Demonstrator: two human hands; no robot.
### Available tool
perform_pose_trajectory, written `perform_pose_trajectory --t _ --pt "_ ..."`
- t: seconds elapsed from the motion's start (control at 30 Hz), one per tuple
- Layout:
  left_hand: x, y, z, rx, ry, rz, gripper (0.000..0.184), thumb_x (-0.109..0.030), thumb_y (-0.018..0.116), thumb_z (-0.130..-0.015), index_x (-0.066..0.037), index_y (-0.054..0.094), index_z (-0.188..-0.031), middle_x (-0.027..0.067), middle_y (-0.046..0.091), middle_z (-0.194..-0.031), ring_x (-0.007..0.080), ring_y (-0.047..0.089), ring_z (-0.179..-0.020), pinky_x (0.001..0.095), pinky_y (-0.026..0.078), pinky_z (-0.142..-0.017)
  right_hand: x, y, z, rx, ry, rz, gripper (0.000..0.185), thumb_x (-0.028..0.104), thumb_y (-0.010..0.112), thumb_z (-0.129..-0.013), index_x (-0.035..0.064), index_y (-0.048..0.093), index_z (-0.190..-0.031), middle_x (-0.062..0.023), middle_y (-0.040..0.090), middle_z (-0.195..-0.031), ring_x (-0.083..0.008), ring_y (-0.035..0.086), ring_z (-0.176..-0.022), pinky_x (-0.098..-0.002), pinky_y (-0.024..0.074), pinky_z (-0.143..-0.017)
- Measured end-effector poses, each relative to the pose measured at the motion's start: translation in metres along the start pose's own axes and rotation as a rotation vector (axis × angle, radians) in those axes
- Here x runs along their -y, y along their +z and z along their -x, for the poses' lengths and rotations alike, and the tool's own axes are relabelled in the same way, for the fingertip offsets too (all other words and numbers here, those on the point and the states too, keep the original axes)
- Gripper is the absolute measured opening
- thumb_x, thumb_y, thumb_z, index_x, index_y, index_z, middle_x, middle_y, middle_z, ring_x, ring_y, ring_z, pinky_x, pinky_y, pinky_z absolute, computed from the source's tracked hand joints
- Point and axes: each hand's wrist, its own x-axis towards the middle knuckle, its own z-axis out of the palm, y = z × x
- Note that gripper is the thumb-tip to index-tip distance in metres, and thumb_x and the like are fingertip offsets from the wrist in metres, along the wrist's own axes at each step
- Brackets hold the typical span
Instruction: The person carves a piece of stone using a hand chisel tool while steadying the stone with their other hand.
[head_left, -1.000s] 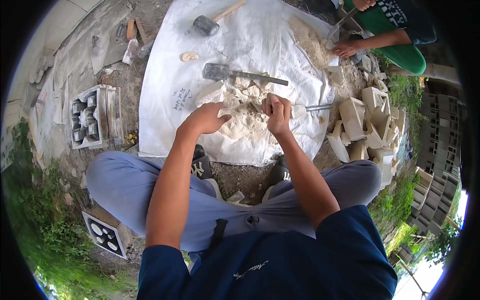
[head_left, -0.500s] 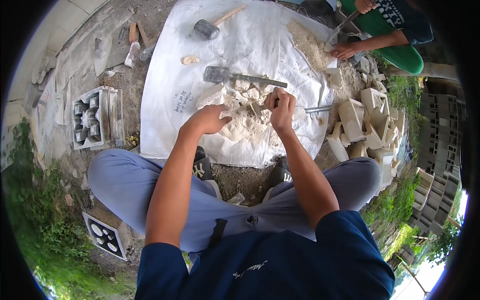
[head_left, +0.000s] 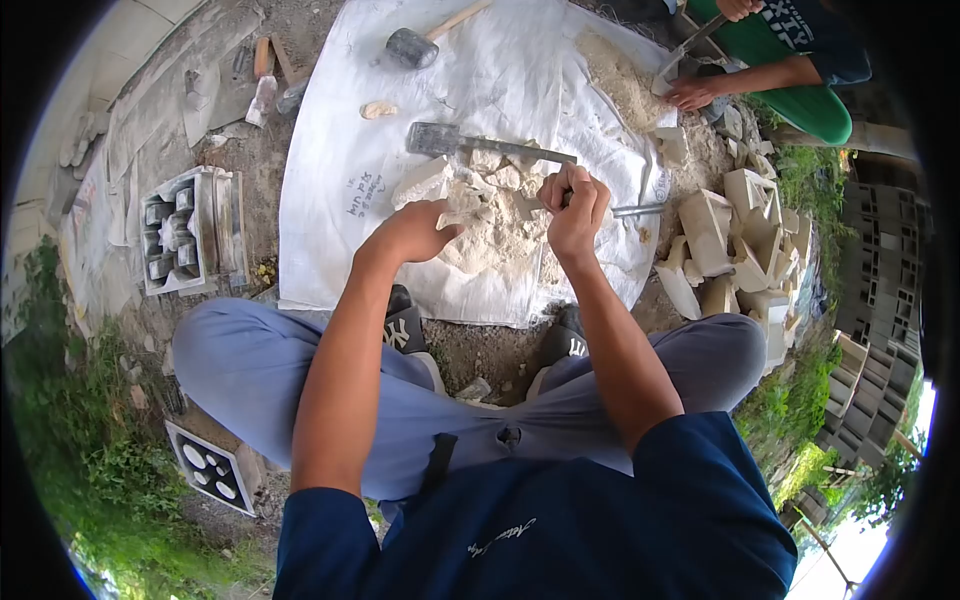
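The right hand (head_left: 577, 218) grips a tool (head_left: 526, 208); shoe (head_left: 404, 330) reads "NY".

Tool (head_left: 526, 208) w/ grip mostly hidden in R hand (head_left: 577, 215), co-worker (head_left: 785, 75) cut off @ top

the shirt (head_left: 600, 530) is dark navy with short, loose sleeves (head_left: 690, 455) and slanting white script (head_left: 500, 538) on the chest. the trousers (head_left: 250, 355) are faded grey-blue, with a dark strap (head_left: 438, 462) at the waist. the dark shoes (head_left: 403, 330) carry white interlocked letters; the left hand (head_left: 408, 232) and right hand (head_left: 576, 215) are bare.
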Motion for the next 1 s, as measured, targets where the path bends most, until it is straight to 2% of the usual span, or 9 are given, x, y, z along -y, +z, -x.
perform_pose_trajectory --t 0.17,0.23,0.37,0.47,0.63,0.7,0.83,0.87,1.0 --pt "0.006 0.002 -0.007 -0.018 0.039 0.004 0.054 -0.042 0.06 -0.097 -0.008 0.054 -0.139 0.0228 0.062 -0.13 0.0385 0.059 -0.12 0.0433 0.047 -0.101 -0.04 -0.005 0.007 0.066 -0.057 0.036 0.051 0.028 0.028 -0.106 0.0041 0.036 -0.062 -0.0015 0.036 -0.054 -0.0105 0.033 -0.052 -0.0301 0.0253 -0.048" --pt "0.002 0.003 -0.005 -0.005 0.005 0.008 0.052 -0.041 0.06 -0.097 -0.009 0.055 -0.138 0.0227 0.062 -0.129 0.0382 0.06 -0.119 0.0437 0.048 -0.1 -0.021 0.005 0.002 0.0 0.043 0.034 0.049 0.03 0.036 -0.103 0.0043 0.033 -0.062 -0.0033 0.033 -0.054 -0.013 0.031 -0.05 -0.031 0.0251 -0.05" --pt "0.01 0.006 -0.004 -0.039 0.039 0.018 0.051 -0.041 0.06 -0.097 -0.01 0.057 -0.137 0.0223 0.063 -0.127 0.0379 0.061 -0.117 0.0439 0.049 -0.098 0.009 0.01 0.002 0.003 0.022 -0.046 0.048 0.029 0.036 -0.102 0.0044 0.034 -0.061 -0.0029 0.032 -0.052 -0.0131 0.031 -0.05 -0.0309 0.0251 -0.049" --pt "0.002 -0.002 -0.004 0.003 0.021 0.024 0.051 -0.042 0.06 -0.097 -0.01 0.056 -0.137 0.0224 0.064 -0.126 0.0384 0.062 -0.115 0.0436 0.049 -0.097 -0.05 -0.014 0.018 0.086 0.001 -0.045 0.048 0.025 0.032 -0.105 0.0043 0.035 -0.062 -0.0027 0.035 -0.056 -0.0118 0.034 -0.053 -0.0307 0.0271 -0.05" --pt "-0.001 -0.003 -0.006 -0.001 0.013 -0.025 0.052 -0.042 0.059 -0.098 -0.009 0.055 -0.137 0.0217 0.063 -0.127 0.0382 0.062 -0.116 0.0436 0.048 -0.098 -0.003 0.002 -0.004 0.021 0.083 -0.126 0.047 0.025 0.032 -0.104 0.0037 0.034 -0.062 -0.0029 0.034 -0.055 -0.0131 0.032 -0.052 -0.0311 0.0272 -0.051" --pt "0.0 -0.002 -0.001 0.008 0.001 0.001 0.052 -0.042 0.058 -0.098 -0.008 0.055 -0.137 0.0215 0.063 -0.128 0.038 0.061 -0.117 0.0436 0.048 -0.099 0.012 0.003 -0.002 0.027 -0.003 -0.109 0.047 0.024 0.032 -0.104 0.0037 0.033 -0.062 -0.0029 0.034 -0.055 -0.0131 0.032 -0.052 -0.031 0.0272 -0.051" --pt "0.003 0.003 -0.003 -0.02 0.038 0.01 0.055 -0.043 0.058 -0.098 -0.006 0.054 -0.138 0.022 0.062 -0.13 0.0379 0.059 -0.12 0.0434 0.047 -0.101 -0.036 -0.01 0.013 0.103 -0.028 -0.004 0.048 0.024 0.032 -0.105 0.0045 0.035 -0.061 -0.0029 0.036 -0.055 -0.0126 0.033 -0.053 -0.0312 0.0279 -0.051" --pt "0.006 0.004 -0.007 -0.027 0.052 -0.015 0.055 -0.043 0.058 -0.098 -0.006 0.054 -0.138 0.022 0.061 -0.131 0.0377 0.059 -0.121 0.0434 0.047 -0.101 -0.038 -0.009 0.007 0.045 0.051 -0.009 0.048 0.024 0.033 -0.105 0.0047 0.035 -0.06 -0.0028 0.037 -0.055 -0.0124 0.034 -0.053 -0.0309 0.0282 -0.051" --pt "-0.004 -0.005 -0.003 0.02 -0.006 -0.019 0.054 -0.043 0.059 -0.098 -0.008 0.054 -0.139 0.0212 0.061 -0.132 0.0376 0.058 -0.122 0.0429 0.046 -0.102 -0.001 0.001 -0.007 -0.045 0.062 -0.14 0.049 0.025 0.035 -0.105 0.0047 0.034 -0.06 -0.0027 0.037 -0.055 -0.0124 0.034 -0.053 -0.0302 0.028 -0.051"
